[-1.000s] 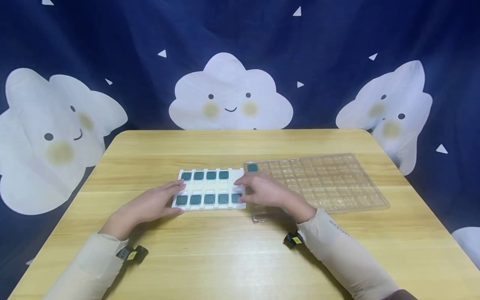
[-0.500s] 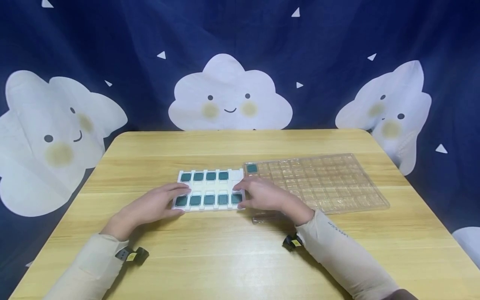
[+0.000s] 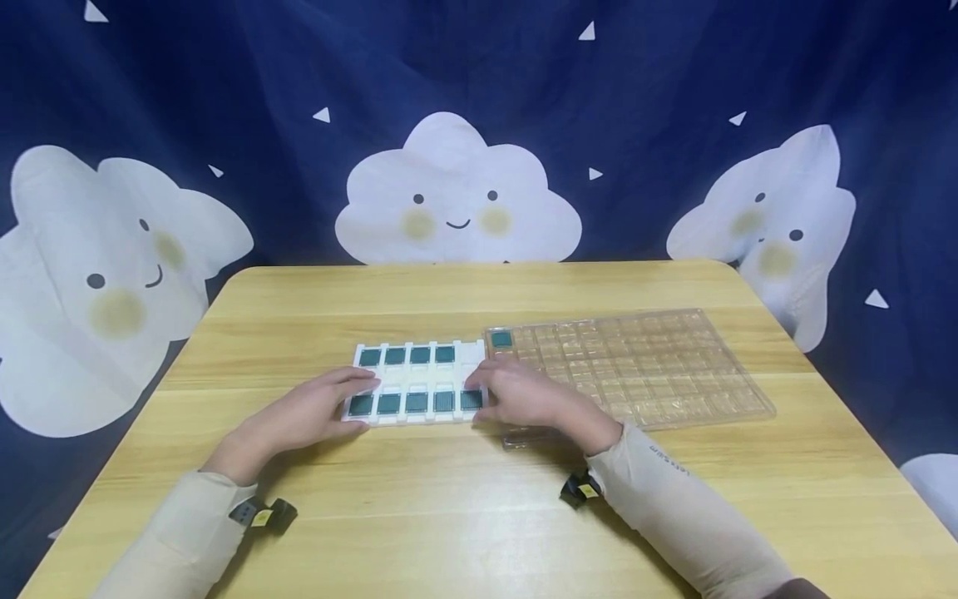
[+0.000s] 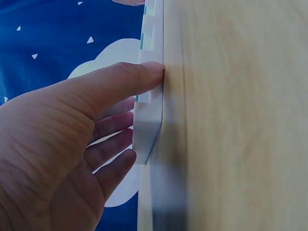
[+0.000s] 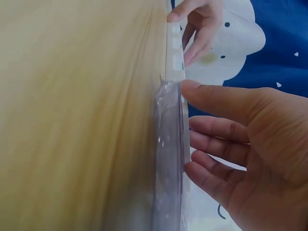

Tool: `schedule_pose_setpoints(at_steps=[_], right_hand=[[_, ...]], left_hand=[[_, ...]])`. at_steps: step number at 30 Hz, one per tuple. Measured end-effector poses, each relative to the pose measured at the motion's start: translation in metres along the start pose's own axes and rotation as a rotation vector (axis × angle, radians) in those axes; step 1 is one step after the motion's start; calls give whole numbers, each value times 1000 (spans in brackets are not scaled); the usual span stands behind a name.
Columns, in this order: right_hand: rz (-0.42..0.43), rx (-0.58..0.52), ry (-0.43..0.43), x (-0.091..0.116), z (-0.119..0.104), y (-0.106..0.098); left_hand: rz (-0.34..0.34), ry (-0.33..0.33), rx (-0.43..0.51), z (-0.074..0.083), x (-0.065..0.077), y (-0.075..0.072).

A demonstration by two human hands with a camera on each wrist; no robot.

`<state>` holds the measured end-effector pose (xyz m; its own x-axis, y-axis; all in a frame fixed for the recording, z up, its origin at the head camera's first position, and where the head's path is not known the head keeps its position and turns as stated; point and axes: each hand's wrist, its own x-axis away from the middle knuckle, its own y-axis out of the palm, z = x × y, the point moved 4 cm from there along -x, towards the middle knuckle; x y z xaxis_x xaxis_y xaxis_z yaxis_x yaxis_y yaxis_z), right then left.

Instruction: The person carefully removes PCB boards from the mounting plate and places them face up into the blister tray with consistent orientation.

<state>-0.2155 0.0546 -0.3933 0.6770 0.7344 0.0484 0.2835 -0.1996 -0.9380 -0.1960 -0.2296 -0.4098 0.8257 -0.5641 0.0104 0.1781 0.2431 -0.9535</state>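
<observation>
A white tray (image 3: 419, 380) lies on the table with two rows of green square chips (image 3: 388, 403) in its pockets. Bare white shows at the far row's right end. My left hand (image 3: 299, 412) grips the tray's left end, its thumb on the near side and its fingers over the top. At the right end my right hand (image 3: 531, 395) holds the tray in the same way, beside the near-row corner chip (image 3: 471, 400). The right wrist view has the right thumb at the corner where the clear plastic tray (image 5: 168, 144) meets the white one.
The clear plastic tray with many small pockets stretches to the right, partly under my right forearm. One green chip (image 3: 501, 339) sits in its far left pocket. A wooden table (image 3: 449, 516) lies beneath, with a blue cloud-patterned curtain (image 3: 524, 75) behind.
My right hand's thumb and fingers have shifted slightly nearer and settled on the white tray's right end, uncovering the corner chip. The left fingers have slid a little farther over the tray.
</observation>
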Motion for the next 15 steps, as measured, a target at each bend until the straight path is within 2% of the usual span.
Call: schedule_pose_setpoints(at_steps=[10,15], right_hand=[[41,88,-53,-2,-4,4],[58,98,-66,-4,-5,4]], left_hand=[[-9,-14,5,1,0,0],[-20,-28,11,1,0,0]])
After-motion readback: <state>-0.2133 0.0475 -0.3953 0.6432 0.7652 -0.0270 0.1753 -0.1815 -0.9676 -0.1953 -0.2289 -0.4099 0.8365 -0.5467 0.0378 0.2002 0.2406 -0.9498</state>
